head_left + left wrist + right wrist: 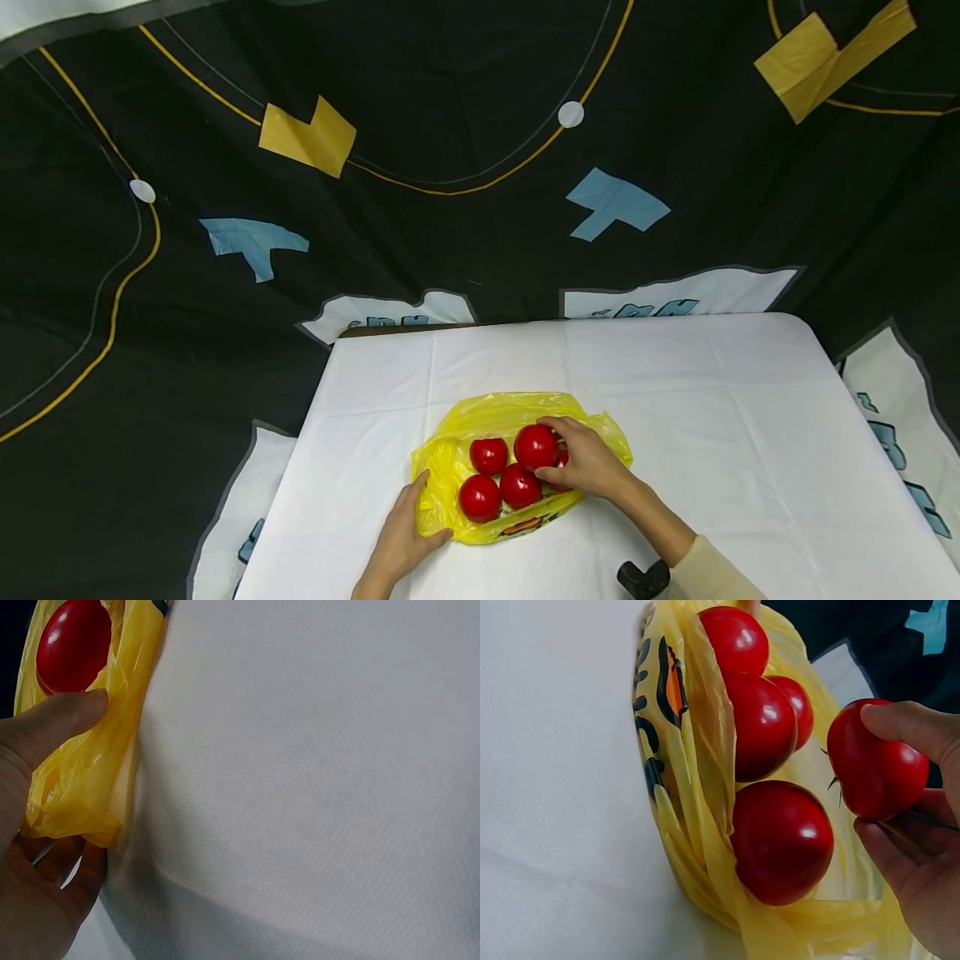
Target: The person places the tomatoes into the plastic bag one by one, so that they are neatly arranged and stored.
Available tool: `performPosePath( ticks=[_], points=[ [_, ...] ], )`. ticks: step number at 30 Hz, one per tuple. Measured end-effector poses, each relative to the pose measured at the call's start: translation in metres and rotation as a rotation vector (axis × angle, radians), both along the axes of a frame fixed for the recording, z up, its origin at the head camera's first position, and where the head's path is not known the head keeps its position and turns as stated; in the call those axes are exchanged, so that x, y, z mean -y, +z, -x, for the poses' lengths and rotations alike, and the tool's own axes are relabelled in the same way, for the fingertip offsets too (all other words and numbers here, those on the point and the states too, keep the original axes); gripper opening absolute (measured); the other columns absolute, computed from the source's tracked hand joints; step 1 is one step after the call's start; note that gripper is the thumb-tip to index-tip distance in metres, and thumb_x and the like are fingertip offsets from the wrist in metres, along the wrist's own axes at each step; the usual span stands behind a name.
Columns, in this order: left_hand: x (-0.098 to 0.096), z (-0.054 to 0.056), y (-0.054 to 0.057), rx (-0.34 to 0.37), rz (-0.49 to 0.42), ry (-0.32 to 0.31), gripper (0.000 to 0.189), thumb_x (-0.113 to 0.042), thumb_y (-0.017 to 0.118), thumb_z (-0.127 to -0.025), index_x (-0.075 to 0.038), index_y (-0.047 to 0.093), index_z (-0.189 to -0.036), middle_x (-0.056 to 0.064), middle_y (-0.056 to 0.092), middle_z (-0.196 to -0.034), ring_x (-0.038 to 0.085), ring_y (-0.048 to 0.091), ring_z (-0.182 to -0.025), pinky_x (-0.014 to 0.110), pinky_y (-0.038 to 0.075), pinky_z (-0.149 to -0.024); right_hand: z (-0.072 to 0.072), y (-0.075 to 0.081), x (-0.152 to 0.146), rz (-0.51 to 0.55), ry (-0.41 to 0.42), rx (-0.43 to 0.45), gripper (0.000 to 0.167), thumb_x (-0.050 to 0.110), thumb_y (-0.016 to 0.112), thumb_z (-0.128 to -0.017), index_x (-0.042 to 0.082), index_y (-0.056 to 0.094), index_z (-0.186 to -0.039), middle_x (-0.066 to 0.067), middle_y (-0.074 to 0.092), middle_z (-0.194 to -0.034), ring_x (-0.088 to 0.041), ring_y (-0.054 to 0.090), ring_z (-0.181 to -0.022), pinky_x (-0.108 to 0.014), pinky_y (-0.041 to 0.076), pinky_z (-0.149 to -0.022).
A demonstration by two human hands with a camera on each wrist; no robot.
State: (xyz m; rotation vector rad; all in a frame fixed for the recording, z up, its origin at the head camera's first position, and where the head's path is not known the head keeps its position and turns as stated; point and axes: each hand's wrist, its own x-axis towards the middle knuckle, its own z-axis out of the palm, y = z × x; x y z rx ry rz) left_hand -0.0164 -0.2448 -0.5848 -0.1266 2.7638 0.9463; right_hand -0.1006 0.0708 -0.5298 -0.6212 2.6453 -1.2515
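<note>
A yellow plastic bag [517, 407] lies spread open, with several red tomatoes [480, 498] inside. My right hand [588, 462] grips one tomato [874, 761] between thumb and fingers, over the bag's right part; green stem tips show on its underside in the right wrist view. Another tomato [782, 842] sits close by it in the bag, partly covered by my hand in the head view. At the bag's left end, my left hand [405, 533] holds the plastic, its thumb [71, 720] over the top and its other fingers underneath.
A white cloth covers the table [712, 433]. Behind it hangs a dark curtain [450, 242] with yellow, blue and white patterns. Near my right sleeve [708, 571] is a black device [643, 579]. Printed lettering marks the bag's near side.
</note>
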Motion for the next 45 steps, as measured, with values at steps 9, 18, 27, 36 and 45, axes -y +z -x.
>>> performPosePath(
  ticks=[9, 18, 27, 36, 45],
  points=[
    [-0.001, 0.001, 0.001, -0.002, 0.003, -0.002, 0.104, -0.037, 0.086, -0.064, -0.012, 0.030, -0.147, 0.011, 0.046, -0.134, 0.034, 0.045, -0.125, 0.053, 0.037, -0.105, 0.004, -0.004, 0.004, -0.015, -0.008, 0.000, 0.070, 0.027, 0.082, -0.072, 0.009, 0.051, -0.133, -0.008, 0.057, -0.125, -0.021, 0.061, -0.098, -0.037, 0.057, -0.078],
    [0.001, 0.001, -0.002, -0.006, 0.007, -0.002, 0.104, -0.038, 0.086, -0.064, -0.012, 0.029, -0.148, 0.010, 0.045, -0.134, 0.034, 0.045, -0.125, 0.053, 0.037, -0.105, 0.009, -0.011, 0.012, -0.032, -0.016, -0.040, 0.069, 0.023, 0.082, -0.072, 0.008, 0.051, -0.131, -0.010, 0.057, -0.125, -0.026, 0.058, -0.106, -0.042, 0.055, -0.083],
    [0.001, -0.001, -0.004, -0.011, 0.017, -0.015, 0.105, -0.041, 0.085, -0.064, -0.011, 0.029, -0.148, 0.012, 0.046, -0.134, 0.035, 0.045, -0.125, 0.054, 0.037, -0.104, 0.014, -0.020, 0.017, -0.065, 0.002, -0.043, 0.069, 0.023, 0.081, -0.071, 0.007, 0.051, -0.130, -0.009, 0.058, -0.120, -0.023, 0.059, -0.100, -0.040, 0.053, -0.082],
    [0.001, 0.001, -0.004, -0.025, 0.014, -0.008, 0.105, -0.039, 0.086, -0.063, -0.011, 0.030, -0.147, 0.012, 0.046, -0.134, 0.036, 0.045, -0.124, 0.055, 0.037, -0.104, 0.020, -0.025, 0.020, -0.061, -0.010, -0.053, 0.068, 0.020, 0.082, -0.070, 0.006, 0.052, -0.129, -0.009, 0.059, -0.116, -0.024, 0.059, -0.100, -0.041, 0.053, -0.083],
    [0.001, 0.001, -0.004, -0.017, 0.019, -0.008, 0.105, -0.039, 0.086, -0.064, -0.011, 0.030, -0.147, 0.012, 0.046, -0.135, 0.035, 0.045, -0.125, 0.054, 0.036, -0.105, 0.023, -0.034, 0.023, -0.080, -0.006, -0.072, 0.066, 0.020, 0.080, -0.073, 0.004, 0.051, -0.130, -0.011, 0.059, -0.119, -0.029, 0.058, -0.106, -0.045, 0.052, -0.087]
  ],
)
